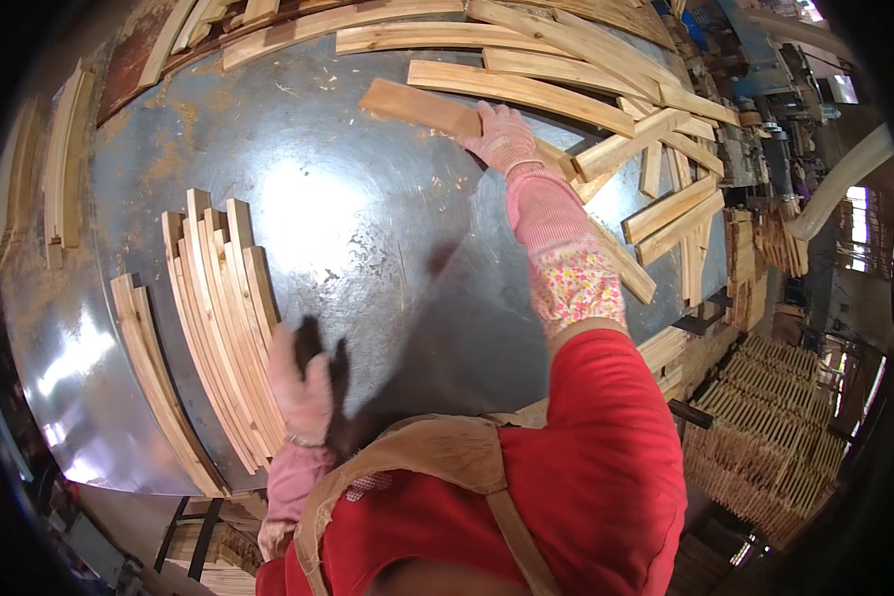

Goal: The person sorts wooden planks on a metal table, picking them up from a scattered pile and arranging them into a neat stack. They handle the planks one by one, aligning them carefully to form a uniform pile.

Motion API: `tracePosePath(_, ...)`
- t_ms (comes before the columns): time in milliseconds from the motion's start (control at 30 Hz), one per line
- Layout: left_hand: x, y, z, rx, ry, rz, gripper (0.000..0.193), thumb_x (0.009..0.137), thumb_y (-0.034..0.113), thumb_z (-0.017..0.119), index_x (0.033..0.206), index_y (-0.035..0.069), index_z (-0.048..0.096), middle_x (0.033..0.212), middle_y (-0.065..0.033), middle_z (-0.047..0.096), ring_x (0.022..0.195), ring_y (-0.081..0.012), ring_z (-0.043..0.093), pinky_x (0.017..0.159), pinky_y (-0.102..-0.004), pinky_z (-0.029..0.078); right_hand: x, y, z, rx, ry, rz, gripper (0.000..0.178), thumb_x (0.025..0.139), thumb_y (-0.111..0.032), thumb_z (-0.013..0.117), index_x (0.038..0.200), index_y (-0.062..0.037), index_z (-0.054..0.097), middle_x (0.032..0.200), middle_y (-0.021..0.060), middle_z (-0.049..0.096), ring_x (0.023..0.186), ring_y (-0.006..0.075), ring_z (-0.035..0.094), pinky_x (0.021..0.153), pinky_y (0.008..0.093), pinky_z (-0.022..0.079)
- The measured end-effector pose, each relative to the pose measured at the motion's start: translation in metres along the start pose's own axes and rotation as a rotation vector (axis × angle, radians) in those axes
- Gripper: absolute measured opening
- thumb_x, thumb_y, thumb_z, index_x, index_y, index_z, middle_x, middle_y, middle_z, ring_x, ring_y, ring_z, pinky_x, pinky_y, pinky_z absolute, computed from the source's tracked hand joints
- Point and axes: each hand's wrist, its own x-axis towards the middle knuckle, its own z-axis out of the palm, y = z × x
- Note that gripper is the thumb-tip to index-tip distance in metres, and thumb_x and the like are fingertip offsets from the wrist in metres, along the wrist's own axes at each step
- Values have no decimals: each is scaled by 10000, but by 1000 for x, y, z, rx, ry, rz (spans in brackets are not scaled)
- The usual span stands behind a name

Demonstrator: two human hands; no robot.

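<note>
My right hand (507,137), in a pink glove, reaches far out over the metal table and grips a reddish-brown wooden slat (417,106). The slat's left end sticks out past my fingers, and part of it is hidden under the hand. My left hand (301,389), also gloved in pink, is beside the near right side of a row of wooden strips (214,298) standing close together. Its thumb is spread from the fingers and it holds nothing; whether it touches the strips I cannot tell. A separate pair of strips (159,382) lies left of the row.
A loose heap of wooden slats (616,144) covers the table's far right. More strips lie along the far edge. Another bundle (65,164) is at the far left. Tall stacks of cut wood (765,437) stand right of the table, below a pale hose (849,179).
</note>
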Motion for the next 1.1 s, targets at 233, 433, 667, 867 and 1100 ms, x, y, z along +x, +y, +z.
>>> tracePosePath(233,61,74,104,-274,-342,-23,932,955,218,772,1665,-59,236,1681,-254,356,1534,-363,389,1270,-407,312,-57,-120,-101,961,-32,-78,697,951,-643,644,1420,-128,627,1366,161,679,1276,322,639,1096,450,501)
tracePosePath(433,69,80,101,-825,-507,-380,650,967,393,733,1435,-10,533,1055,-126,674,916,-237,678,877,-377,586,-136,-74,-102,1196,-327,-141,699,1002,-555,624,1516,-89,542,1330,171,673,1252,332,629,1100,441,478)
tracePosePath(667,22,37,96,-799,-290,-584,514,1062,283,648,1447,-48,571,1158,-116,728,978,-170,708,875,-326,597,-298,156,22,-12,-209,-235,933,806,-433,863,1594,-147,453,1530,196,541,1388,419,513,1170,496,440)
tracePosePath(867,-9,37,76,-486,-202,-546,542,1028,240,664,1471,-57,564,1259,-175,726,1102,-228,705,986,-358,563,-282,119,20,303,-268,69,760,955,-634,630,1498,-105,584,1346,264,663,1279,442,621,1125,468,453)
tracePosePath(1100,-80,23,26,261,21,-231,433,997,268,667,1359,32,643,1157,-264,728,1105,-480,675,972,-505,539,-182,-107,20,1081,-464,96,627,1083,-538,526,1398,-14,669,1318,204,734,1266,335,664,1100,398,473)
